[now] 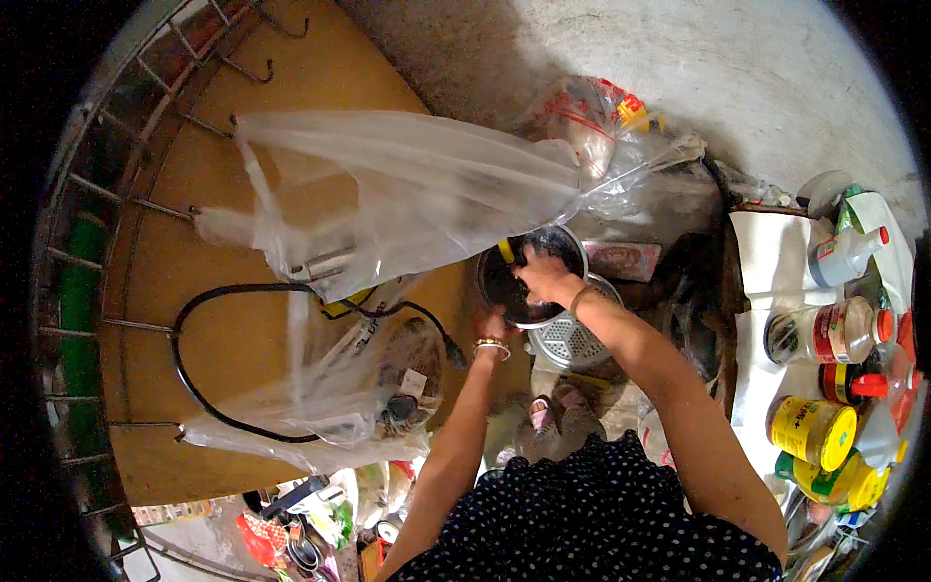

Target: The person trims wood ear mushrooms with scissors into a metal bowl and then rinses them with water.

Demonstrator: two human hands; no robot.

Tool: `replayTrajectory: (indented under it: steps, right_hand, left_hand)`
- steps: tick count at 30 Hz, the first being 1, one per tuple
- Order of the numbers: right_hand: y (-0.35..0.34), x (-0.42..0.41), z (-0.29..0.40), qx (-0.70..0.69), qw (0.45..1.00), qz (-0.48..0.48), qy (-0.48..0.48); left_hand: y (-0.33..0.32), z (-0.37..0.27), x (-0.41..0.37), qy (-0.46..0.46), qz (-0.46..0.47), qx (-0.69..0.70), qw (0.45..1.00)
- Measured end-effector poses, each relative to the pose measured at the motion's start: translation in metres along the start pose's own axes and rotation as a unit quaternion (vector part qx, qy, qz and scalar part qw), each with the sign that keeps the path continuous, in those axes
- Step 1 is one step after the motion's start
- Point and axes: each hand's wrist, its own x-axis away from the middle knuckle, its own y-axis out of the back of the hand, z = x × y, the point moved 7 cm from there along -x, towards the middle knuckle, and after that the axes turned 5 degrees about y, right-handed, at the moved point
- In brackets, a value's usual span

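Observation:
A dark-lined metal pot (534,309) stands before me, below the hanging clear plastic bags (436,182). My right hand (542,276) reaches over its near right rim, fingers down inside; whether they hold anything is hard to see. Something yellow (506,251) shows at the pot's left inner side, close to those fingers. My left hand (492,324), with bracelets at the wrist, is at the pot's lower left rim, and its fingers are partly hidden. A perforated metal steamer tray (571,342) lies partly under the pot and my right forearm.
Plastic bags and a black cable (240,287) hang from a wire rack (109,320) on the left. Jars (811,429) and bottles (847,254) line the right side. A red-and-white printed packet (622,260) lies beyond the pot. Clutter (305,538) sits at lower left.

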Motion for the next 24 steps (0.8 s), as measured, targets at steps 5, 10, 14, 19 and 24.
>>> replayTrajectory:
  steps: [5,10,14,19,24]
  right_hand:
    - [-0.01,-0.017,0.003,-0.09,0.995,0.03,-0.007]
    - [0.003,-0.013,0.028,0.025,0.999,0.042,-0.003]
    - [-0.014,-0.016,-0.007,-0.043,0.999,0.003,0.017]
    - [0.007,0.011,0.023,0.005,0.999,-0.02,0.036]
    - [-0.015,-0.009,-0.025,-0.162,0.986,-0.022,-0.044]
  left_hand:
    - [0.023,0.013,-0.032,0.055,0.075,-0.003,0.996]
    - [0.031,0.018,-0.042,0.038,0.106,-0.076,0.991]
    - [0.007,0.012,-0.026,0.076,0.071,-0.072,0.992]
    - [0.039,0.012,-0.031,0.029,0.059,-0.031,0.997]
    - [0.001,0.006,-0.016,0.016,0.074,-0.028,0.997]
